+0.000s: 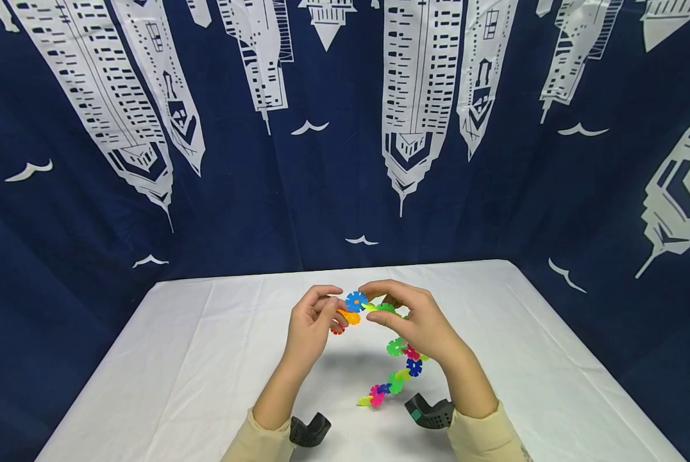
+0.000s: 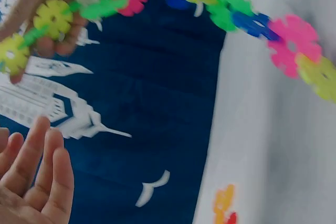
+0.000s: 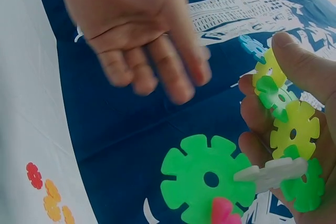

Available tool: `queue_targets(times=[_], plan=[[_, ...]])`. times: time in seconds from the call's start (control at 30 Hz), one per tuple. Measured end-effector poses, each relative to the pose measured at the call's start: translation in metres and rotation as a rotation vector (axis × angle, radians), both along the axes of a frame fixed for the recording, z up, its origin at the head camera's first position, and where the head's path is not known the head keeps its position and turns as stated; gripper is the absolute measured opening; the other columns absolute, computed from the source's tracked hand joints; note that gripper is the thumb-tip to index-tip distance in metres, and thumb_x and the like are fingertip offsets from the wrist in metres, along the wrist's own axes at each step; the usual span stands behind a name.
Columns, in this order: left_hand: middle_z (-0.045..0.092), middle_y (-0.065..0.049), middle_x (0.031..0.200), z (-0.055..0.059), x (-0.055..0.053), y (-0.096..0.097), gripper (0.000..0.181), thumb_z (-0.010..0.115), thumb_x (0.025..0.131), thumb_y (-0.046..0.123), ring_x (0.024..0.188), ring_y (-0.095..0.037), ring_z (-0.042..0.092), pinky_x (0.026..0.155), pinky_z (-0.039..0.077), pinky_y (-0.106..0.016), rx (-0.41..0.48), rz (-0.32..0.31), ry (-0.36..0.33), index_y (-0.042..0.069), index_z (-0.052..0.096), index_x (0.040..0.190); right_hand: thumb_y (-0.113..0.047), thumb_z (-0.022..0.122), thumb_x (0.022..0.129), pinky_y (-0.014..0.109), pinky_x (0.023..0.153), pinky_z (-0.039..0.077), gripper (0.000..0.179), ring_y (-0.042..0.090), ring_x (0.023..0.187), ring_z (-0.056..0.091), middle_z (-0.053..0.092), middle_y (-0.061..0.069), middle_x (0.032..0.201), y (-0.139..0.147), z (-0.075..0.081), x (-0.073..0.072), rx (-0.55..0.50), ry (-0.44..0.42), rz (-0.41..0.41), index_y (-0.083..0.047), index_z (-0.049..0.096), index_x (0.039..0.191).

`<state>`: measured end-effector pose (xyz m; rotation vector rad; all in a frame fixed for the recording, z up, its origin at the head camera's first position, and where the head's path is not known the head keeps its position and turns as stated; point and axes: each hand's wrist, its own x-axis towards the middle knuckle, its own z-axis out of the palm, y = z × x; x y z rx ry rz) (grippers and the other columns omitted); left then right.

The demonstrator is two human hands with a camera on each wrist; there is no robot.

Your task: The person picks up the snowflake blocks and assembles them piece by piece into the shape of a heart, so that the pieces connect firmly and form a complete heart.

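Note:
My right hand (image 1: 422, 317) pinches a chain of interlocking flower discs (image 3: 184, 169) near one end, thumb against fingers around a yellow disc (image 3: 270, 72). A blue disc (image 1: 356, 301) tips that end, level with the fingertips of my left hand (image 1: 309, 324). In the left wrist view, the left hand (image 2: 39, 182) has its fingers extended and holds nothing. From the right hand the chain's other end trails down in green, pink, blue and yellow discs (image 1: 395, 383). Orange discs (image 3: 51, 208) and a red disc (image 3: 34, 175) lie on the table, partly behind the left hand in the head view.
The table (image 1: 206, 385) wears a white cloth. Behind it hangs a navy curtain (image 1: 333, 186) with white building and bird prints. A black curved mount sits at each wrist, one at the left (image 1: 310, 430) and one at the right (image 1: 429, 412).

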<state>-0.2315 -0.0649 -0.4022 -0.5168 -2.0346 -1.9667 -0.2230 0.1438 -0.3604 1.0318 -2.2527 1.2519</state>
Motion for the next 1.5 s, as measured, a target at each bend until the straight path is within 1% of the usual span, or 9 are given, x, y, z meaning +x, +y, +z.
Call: queue_targets(times=[0.13, 0.27, 0.47, 0.67, 0.77, 0.93, 1.17, 1.3, 1.5], plan=[[0.072, -0.019, 0.100, -0.016, -0.013, 0.000, 0.015, 0.059, 0.100, 0.010, 0.082, -0.031, 0.068, 0.071, 0.058, -0.022, -0.023, 0.075, -0.092, 0.006, 0.064, 0.114, -0.013, 0.076, 0.088, 0.025, 0.081, 0.057, 0.035, 0.010, 0.092, 0.066, 0.072, -0.001, 0.115, 0.001, 0.001, 0.000, 0.014, -0.018, -0.011, -0.015, 0.067, 0.122], [0.072, -0.014, 0.109, -0.033, -0.025, -0.001, 0.017, 0.065, 0.096, 0.010, 0.092, -0.025, 0.066, 0.077, 0.055, -0.018, -0.076, 0.137, -0.144, 0.010, 0.066, 0.113, -0.013, 0.076, 0.088, 0.025, 0.081, 0.056, 0.035, 0.009, 0.088, 0.064, 0.072, -0.001, 0.117, 0.001, 0.002, 0.000, 0.020, -0.023, -0.016, -0.015, 0.067, 0.122], [0.071, -0.006, 0.115, -0.055, -0.037, -0.002, 0.024, 0.068, 0.092, 0.009, 0.097, -0.019, 0.064, 0.084, 0.053, -0.024, -0.195, 0.212, -0.189, 0.012, 0.068, 0.116, -0.014, 0.076, 0.089, 0.025, 0.082, 0.056, 0.035, 0.009, 0.087, 0.063, 0.072, -0.001, 0.118, 0.002, 0.000, -0.002, 0.024, -0.037, -0.023, -0.015, 0.067, 0.123], [0.070, -0.012, 0.119, -0.084, -0.047, -0.006, 0.027, 0.070, 0.091, 0.009, 0.097, -0.022, 0.063, 0.078, 0.053, -0.025, -0.243, 0.222, -0.238, 0.010, 0.067, 0.118, -0.015, 0.075, 0.090, 0.025, 0.082, 0.056, 0.034, 0.009, 0.089, 0.064, 0.072, -0.002, 0.116, 0.001, -0.002, -0.003, 0.026, -0.057, -0.014, -0.016, 0.067, 0.123], [0.070, -0.010, 0.121, -0.095, -0.049, -0.007, 0.030, 0.072, 0.090, 0.010, 0.102, -0.025, 0.064, 0.084, 0.053, -0.033, -0.289, 0.235, -0.245, 0.009, 0.067, 0.119, -0.015, 0.075, 0.090, 0.026, 0.082, 0.056, 0.034, 0.008, 0.091, 0.064, 0.072, -0.002, 0.115, 0.000, -0.003, -0.002, 0.026, -0.051, -0.013, -0.017, 0.067, 0.122], [0.068, -0.007, 0.121, -0.105, -0.052, -0.011, 0.035, 0.074, 0.087, 0.009, 0.107, -0.026, 0.063, 0.093, 0.051, -0.045, -0.404, 0.274, -0.215, 0.010, 0.068, 0.121, -0.016, 0.075, 0.090, 0.025, 0.082, 0.057, 0.034, 0.008, 0.091, 0.064, 0.073, -0.003, 0.114, -0.002, -0.002, -0.003, 0.031, -0.043, -0.019, -0.017, 0.067, 0.123], [0.067, -0.008, 0.112, -0.113, -0.059, -0.013, 0.044, 0.079, 0.083, 0.012, 0.097, -0.020, 0.060, 0.085, 0.049, -0.036, -0.632, 0.296, -0.110, 0.006, 0.067, 0.125, -0.016, 0.075, 0.090, 0.026, 0.083, 0.057, 0.034, 0.008, 0.092, 0.064, 0.072, -0.004, 0.114, -0.002, -0.003, -0.004, 0.040, -0.053, -0.026, -0.018, 0.067, 0.123], [0.069, -0.008, 0.114, -0.115, -0.059, -0.012, 0.039, 0.079, 0.084, 0.013, 0.097, -0.021, 0.060, 0.084, 0.050, -0.037, -0.692, 0.295, -0.068, 0.007, 0.071, 0.121, -0.016, 0.075, 0.089, 0.027, 0.083, 0.057, 0.035, 0.007, 0.094, 0.064, 0.073, -0.004, 0.114, -0.001, -0.004, -0.003, 0.043, -0.059, -0.032, -0.017, 0.067, 0.123], [0.071, -0.005, 0.109, -0.114, -0.058, -0.011, 0.020, 0.080, 0.083, 0.012, 0.099, -0.024, 0.061, 0.086, 0.050, -0.039, -0.717, 0.307, -0.010, 0.011, 0.079, 0.103, -0.017, 0.076, 0.089, 0.025, 0.083, 0.057, 0.035, 0.007, 0.092, 0.064, 0.072, -0.004, 0.117, -0.001, -0.002, -0.003, 0.046, -0.054, -0.035, -0.018, 0.067, 0.123]])
